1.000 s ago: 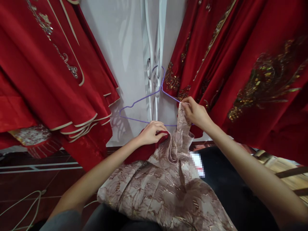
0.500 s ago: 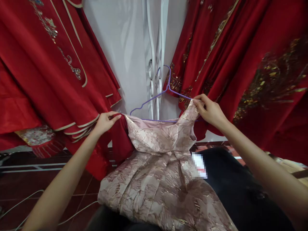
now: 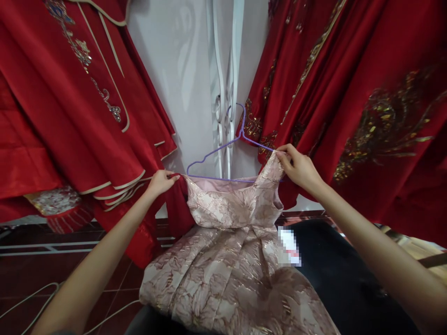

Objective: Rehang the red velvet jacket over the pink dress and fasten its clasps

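Note:
A sleeveless pink brocade dress [image 3: 226, 260] with gold threads drapes down from my two hands, its bodice facing up. My right hand [image 3: 299, 168] is closed, pinching the top of the shoulder strap, where one arm of a purple hanger [image 3: 220, 150] reaches in. Over on the other side, my left hand [image 3: 162, 182] is closed on the dress's opposite shoulder edge, with red cloth just behind the fingertips. The hanger's left end shows bare above the neckline, and its bottom bar crosses the neck opening. A white tag [image 3: 289, 246], blurred out, lies beside the waist.
Red embroidered garments hang at the left [image 3: 87, 93] and right [image 3: 349, 107]. Behind the hanger stand white cabinet doors [image 3: 174, 70] with curved handles. A pale cable [image 3: 115, 314] runs across the dark red tiled floor [image 3: 115, 284]. Dark fabric [image 3: 335, 270] lies right of the dress.
In the picture, both hands, the hanger and the bodice sit slightly lower, and the hands are a little closer together. The hanger has shifted slightly left. Both hands keep their pinch.

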A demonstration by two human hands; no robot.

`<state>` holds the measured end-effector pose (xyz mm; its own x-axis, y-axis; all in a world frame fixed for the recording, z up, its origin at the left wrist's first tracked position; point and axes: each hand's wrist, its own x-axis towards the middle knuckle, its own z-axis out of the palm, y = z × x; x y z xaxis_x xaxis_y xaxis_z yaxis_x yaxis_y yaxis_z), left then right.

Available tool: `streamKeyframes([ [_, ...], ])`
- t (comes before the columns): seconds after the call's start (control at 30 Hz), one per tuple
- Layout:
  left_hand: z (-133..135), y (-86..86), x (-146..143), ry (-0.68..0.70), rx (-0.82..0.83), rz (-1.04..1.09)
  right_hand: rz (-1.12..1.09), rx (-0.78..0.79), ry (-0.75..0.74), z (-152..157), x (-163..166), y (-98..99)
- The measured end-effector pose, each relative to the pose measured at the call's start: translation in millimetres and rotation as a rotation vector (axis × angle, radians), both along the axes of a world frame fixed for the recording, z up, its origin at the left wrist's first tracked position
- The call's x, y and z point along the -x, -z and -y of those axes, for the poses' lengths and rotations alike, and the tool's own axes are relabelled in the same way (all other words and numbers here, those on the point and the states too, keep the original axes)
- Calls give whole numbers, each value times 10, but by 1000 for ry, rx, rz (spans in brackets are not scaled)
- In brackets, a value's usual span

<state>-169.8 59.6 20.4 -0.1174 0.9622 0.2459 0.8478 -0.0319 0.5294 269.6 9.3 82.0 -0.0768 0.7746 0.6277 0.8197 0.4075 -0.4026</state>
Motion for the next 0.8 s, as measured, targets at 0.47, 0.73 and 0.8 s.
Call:
streamKeyframes([
  [0.47, 437, -769, -253, 380, -229, -341, 50, -166, 3, 177, 16, -96],
  [0.73, 625, -1093, -238, 583, -98, -614, 84, -299, 69, 138, -55, -109],
  [0.8, 699, -1081, -141, 579, -43, -623, 90, -342, 89, 93, -47, -71],
])
